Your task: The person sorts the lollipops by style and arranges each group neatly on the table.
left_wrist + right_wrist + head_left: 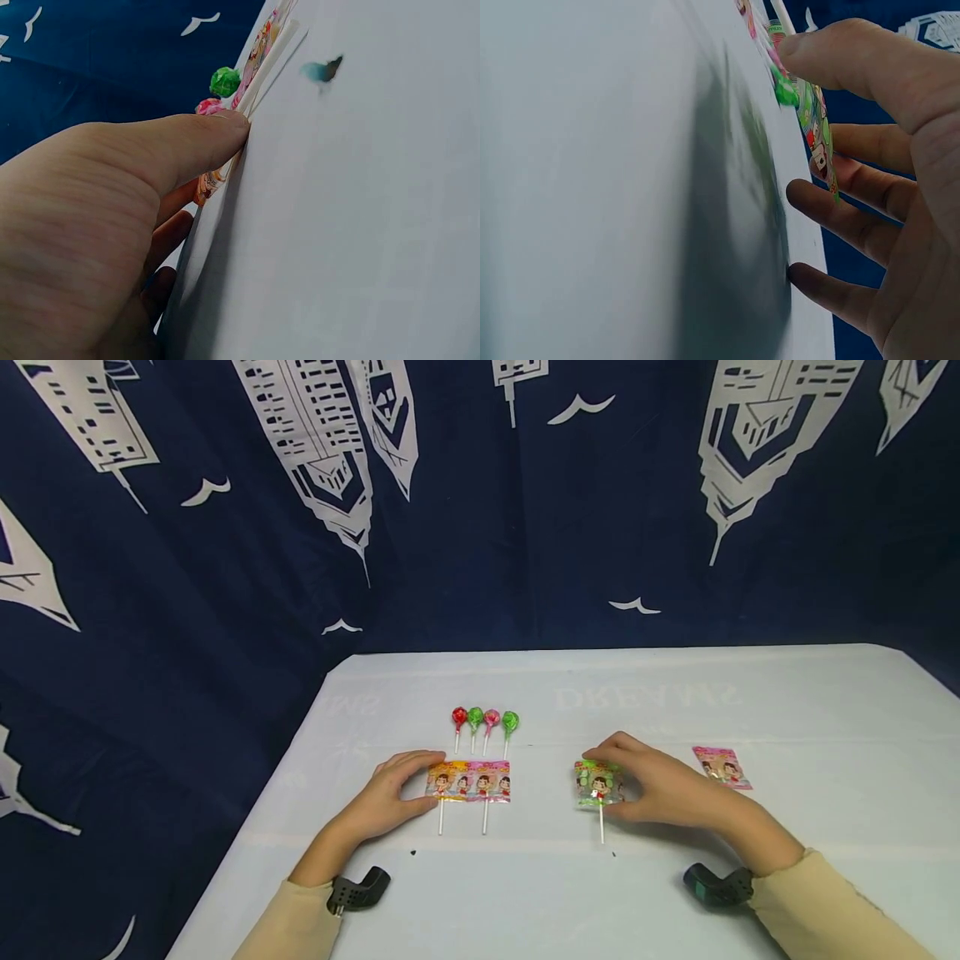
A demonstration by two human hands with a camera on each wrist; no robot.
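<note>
In the head view my left hand point(390, 793) holds an orange-wrapped lollipop point(446, 781) by its left side, index finger at the top edge and thumb at the bottom. A pink-wrapped lollipop point(489, 782) lies right beside it, sticks pointing toward me. The left thumb point(217, 135) presses near a white stick in the left wrist view. My right hand point(660, 783) grips a green-wrapped lollipop point(592, 783) between thumb and index finger, its stick downward in the head view. A shadow under it in the right wrist view shows the wrapper point(819, 142) raised off the table.
Behind the flat packets several round lollipops, red, green and pink point(491, 718), lie in a row. Another pink packet point(722, 767) lies beyond my right wrist. The white table point(525, 893) ends at a dark blue patterned curtain point(465, 568). Small dark specks dot the tabletop.
</note>
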